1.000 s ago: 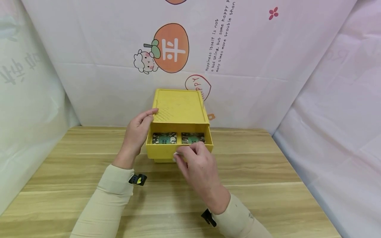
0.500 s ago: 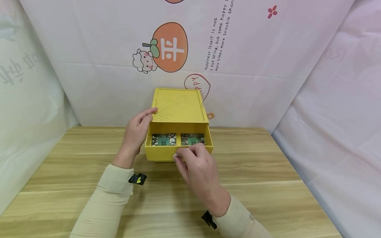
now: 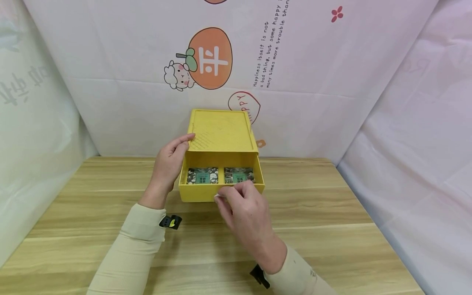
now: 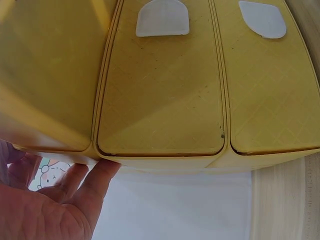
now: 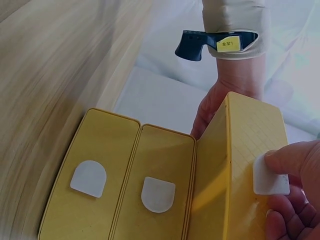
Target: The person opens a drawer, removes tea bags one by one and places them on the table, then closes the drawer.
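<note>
A small yellow drawer cabinet (image 3: 221,130) stands against the back wall, its top drawer (image 3: 199,194) pulled out. My right hand (image 3: 248,213) pinches the white pull tab (image 5: 267,176) on that drawer's front between thumb and fingers. Inside lie two flat, dark floral-patterned packets with green labels, one on the left (image 3: 203,175) and one on the right (image 3: 237,175), with a yellow divider between them. My left hand (image 3: 167,166) rests against the cabinet's left side, fingertips at its top edge, the fingers fairly straight.
Below the open drawer, the middle drawer (image 4: 160,90) and the bottom drawer (image 4: 272,90) are closed, each with a white tab. The cabinet is on a wood-grain table (image 3: 313,213), with printed white sheeting (image 3: 302,61) behind and at both sides.
The top drawer has slid a little farther out toward me with my right hand on its tab, showing more of the packets. My left hand has stayed at the cabinet's side.
</note>
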`<act>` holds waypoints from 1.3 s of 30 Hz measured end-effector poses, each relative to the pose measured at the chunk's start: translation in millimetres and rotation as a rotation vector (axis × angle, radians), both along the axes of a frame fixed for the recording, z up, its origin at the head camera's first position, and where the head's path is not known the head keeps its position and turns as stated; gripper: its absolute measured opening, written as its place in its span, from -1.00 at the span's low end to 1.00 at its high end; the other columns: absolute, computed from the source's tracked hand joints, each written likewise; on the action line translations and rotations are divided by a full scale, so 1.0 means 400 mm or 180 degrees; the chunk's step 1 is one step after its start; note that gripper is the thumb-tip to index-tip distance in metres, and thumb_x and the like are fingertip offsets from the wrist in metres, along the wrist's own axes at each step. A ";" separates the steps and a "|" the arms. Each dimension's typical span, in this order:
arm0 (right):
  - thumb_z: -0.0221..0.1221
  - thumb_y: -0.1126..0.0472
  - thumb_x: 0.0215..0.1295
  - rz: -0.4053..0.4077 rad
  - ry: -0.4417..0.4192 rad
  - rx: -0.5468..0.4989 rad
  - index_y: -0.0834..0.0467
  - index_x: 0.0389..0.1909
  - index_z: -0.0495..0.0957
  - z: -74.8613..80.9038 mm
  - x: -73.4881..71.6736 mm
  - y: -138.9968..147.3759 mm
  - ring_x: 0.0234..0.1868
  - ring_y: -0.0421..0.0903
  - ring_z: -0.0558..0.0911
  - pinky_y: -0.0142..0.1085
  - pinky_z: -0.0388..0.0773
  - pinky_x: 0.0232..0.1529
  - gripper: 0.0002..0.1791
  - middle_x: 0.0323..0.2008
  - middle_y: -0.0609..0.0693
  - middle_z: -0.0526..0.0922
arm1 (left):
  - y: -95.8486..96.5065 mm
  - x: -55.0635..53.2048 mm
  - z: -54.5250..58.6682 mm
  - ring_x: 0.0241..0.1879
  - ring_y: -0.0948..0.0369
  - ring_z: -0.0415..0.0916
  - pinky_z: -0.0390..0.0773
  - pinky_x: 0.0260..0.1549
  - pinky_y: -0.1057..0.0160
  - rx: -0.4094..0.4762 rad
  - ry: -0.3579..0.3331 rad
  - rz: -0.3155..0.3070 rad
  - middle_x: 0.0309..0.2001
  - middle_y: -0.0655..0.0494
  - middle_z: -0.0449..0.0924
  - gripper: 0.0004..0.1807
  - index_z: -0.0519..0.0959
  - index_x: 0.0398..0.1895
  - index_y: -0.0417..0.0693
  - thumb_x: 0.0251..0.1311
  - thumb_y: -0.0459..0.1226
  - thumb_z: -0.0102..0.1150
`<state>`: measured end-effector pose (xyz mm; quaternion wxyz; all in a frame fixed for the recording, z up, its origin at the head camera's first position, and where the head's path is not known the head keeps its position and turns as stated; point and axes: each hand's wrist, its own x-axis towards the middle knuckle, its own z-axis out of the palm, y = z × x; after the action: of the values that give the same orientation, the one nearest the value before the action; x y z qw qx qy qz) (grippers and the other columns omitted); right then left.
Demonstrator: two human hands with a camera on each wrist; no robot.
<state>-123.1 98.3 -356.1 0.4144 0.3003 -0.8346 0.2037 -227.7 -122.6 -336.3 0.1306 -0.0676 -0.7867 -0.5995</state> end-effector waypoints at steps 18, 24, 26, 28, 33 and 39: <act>0.50 0.17 0.21 -0.0016 -0.0012 -0.0002 0.08 -0.26 0.70 -0.003 0.019 0.002 -0.35 -0.12 0.55 -0.33 0.56 -0.43 -0.82 -0.33 0.01 0.54 | 0.002 0.006 0.003 0.33 0.13 0.40 0.29 0.12 0.02 0.0000 -0.0024 0.0000 0.46 0.24 0.46 -0.54 0.57 0.41 0.21 0.62 0.00 -0.14; 0.50 0.17 0.21 -0.0009 0.0006 0.0014 0.09 -0.26 0.69 -0.004 0.023 0.003 -0.36 -0.12 0.54 -0.34 0.55 -0.44 -0.82 -0.34 0.01 0.54 | 0.003 0.006 0.003 0.28 0.11 0.40 0.29 0.11 0.02 0.0007 -0.0036 0.0007 0.46 0.26 0.46 -0.54 0.57 0.40 0.22 0.62 0.00 -0.14; 0.50 0.17 0.21 -0.0017 -0.0008 0.0025 0.08 -0.26 0.69 -0.004 0.025 0.003 -0.36 -0.12 0.54 -0.34 0.55 -0.44 -0.82 -0.34 0.01 0.54 | 0.004 0.006 0.002 0.24 0.10 0.41 0.29 0.11 0.03 0.0008 -0.0034 0.0009 0.46 0.26 0.46 -0.55 0.57 0.40 0.23 0.62 0.00 -0.14; 0.51 0.17 0.20 -0.0024 -0.0036 0.0036 0.08 -0.26 0.70 -0.004 0.029 0.003 -0.35 -0.13 0.54 -0.34 0.56 -0.43 -0.81 -0.33 0.01 0.55 | 0.004 0.007 0.002 0.18 0.07 0.42 0.29 0.10 0.03 0.0014 -0.0032 0.0006 0.46 0.26 0.46 -0.54 0.57 0.40 0.23 0.62 0.00 -0.14; 0.51 0.16 0.20 -0.0030 -0.0067 0.0044 0.08 -0.26 0.70 -0.005 0.035 0.004 -0.33 -0.13 0.55 -0.35 0.59 -0.41 -0.81 -0.32 0.01 0.55 | 0.005 0.007 0.002 0.15 0.05 0.45 0.30 0.09 0.03 0.0027 -0.0029 0.0004 0.46 0.25 0.46 -0.54 0.57 0.40 0.22 0.62 0.00 -0.14; 0.51 0.18 0.19 -0.0017 0.0009 0.0022 0.08 -0.27 0.69 -0.004 0.034 0.004 -0.35 -0.13 0.56 -0.34 0.58 -0.43 -0.82 -0.33 0.02 0.54 | 0.005 0.004 0.002 0.41 0.16 0.37 0.29 0.13 0.02 0.0039 0.0000 0.0030 0.45 0.24 0.47 -0.54 0.58 0.39 0.19 0.62 -0.01 -0.13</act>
<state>-109.4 99.8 -357.8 0.4152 0.2998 -0.8355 0.1993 -226.1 -120.4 -335.5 0.1338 -0.0631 -0.7833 -0.6037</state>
